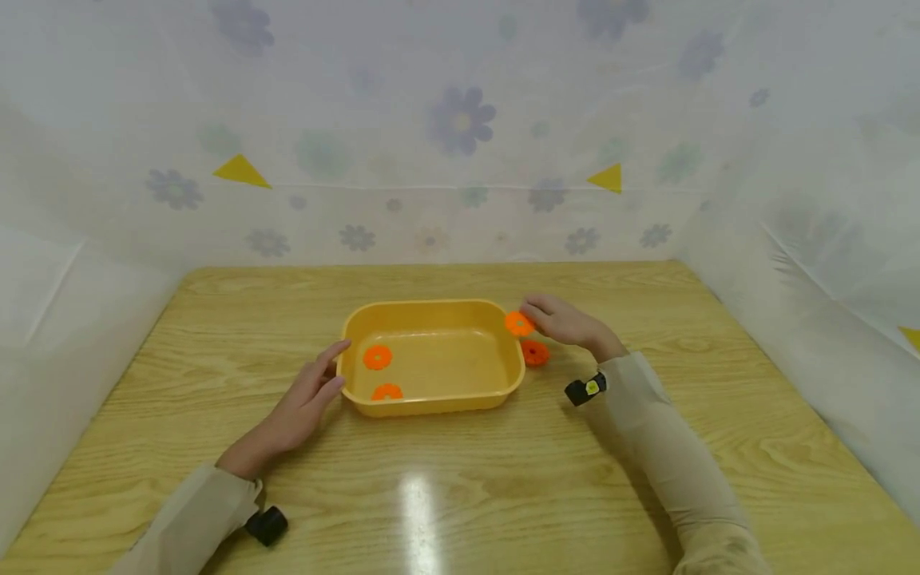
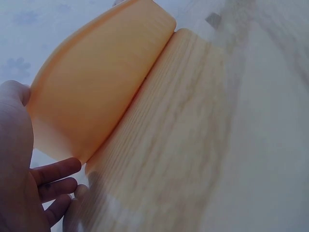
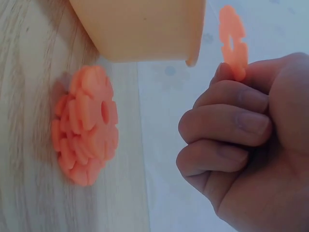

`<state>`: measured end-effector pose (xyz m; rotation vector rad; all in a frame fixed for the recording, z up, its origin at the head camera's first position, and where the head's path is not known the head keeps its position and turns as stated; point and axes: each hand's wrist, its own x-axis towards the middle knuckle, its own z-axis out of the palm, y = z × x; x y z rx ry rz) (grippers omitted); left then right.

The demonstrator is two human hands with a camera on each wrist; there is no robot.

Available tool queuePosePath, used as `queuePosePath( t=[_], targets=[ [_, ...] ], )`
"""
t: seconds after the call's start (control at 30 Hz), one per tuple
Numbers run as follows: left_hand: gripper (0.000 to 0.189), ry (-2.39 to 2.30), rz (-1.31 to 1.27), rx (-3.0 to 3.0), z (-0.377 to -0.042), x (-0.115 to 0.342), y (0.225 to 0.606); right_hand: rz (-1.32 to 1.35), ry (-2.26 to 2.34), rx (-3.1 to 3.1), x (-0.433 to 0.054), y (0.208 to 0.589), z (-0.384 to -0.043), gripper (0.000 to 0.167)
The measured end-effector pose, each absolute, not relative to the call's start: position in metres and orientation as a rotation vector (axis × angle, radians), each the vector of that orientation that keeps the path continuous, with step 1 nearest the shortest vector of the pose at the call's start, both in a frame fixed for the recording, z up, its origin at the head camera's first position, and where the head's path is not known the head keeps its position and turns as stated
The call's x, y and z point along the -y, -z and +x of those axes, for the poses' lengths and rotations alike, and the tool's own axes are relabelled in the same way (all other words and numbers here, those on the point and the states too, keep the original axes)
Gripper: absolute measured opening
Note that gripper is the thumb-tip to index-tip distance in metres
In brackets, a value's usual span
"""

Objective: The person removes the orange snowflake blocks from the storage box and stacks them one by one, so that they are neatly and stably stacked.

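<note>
A yellow plastic tub (image 1: 431, 406) stands on the table. My left hand (image 1: 302, 403) touches its left end, with thumb and index fingertips at the rim. In the left wrist view the other fingers (image 2: 55, 171) lie loosely by the tub's lower corner. My right hand (image 1: 564, 321) pinches an orange notched interlocking disc (image 1: 519, 323) between thumb and index finger, just outside the tub's right rim. Its remaining fingers (image 3: 227, 121) are folded towards the palm. Two orange discs lie inside the tub, one disc (image 1: 377, 357) farther back and another (image 1: 387, 391) partly hidden by the near wall.
A stack of several orange discs (image 3: 87, 125) stands on the table close to the tub's right end, beneath my right hand. The wood-grain table (image 1: 460, 495) is bordered by a white flowered sheet (image 1: 402, 216) at the back and sides.
</note>
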<state>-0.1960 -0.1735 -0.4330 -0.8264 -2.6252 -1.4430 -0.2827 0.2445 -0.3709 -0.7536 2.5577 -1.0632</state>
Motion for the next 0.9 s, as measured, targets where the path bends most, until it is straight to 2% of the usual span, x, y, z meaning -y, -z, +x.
queuePosePath(
  t=[0.5,0.9],
  targets=[
    [0.049,1.420,-0.827,2.641,-0.195,0.172,0.433,-0.667,1.130,-2.566,-0.266,0.388,-0.269,0.032],
    [0.048,1.425,-0.798,2.649,-0.195,0.173,0.433,-0.697,0.961,-2.645,-0.272,0.402,-0.277,0.028]
  ],
)
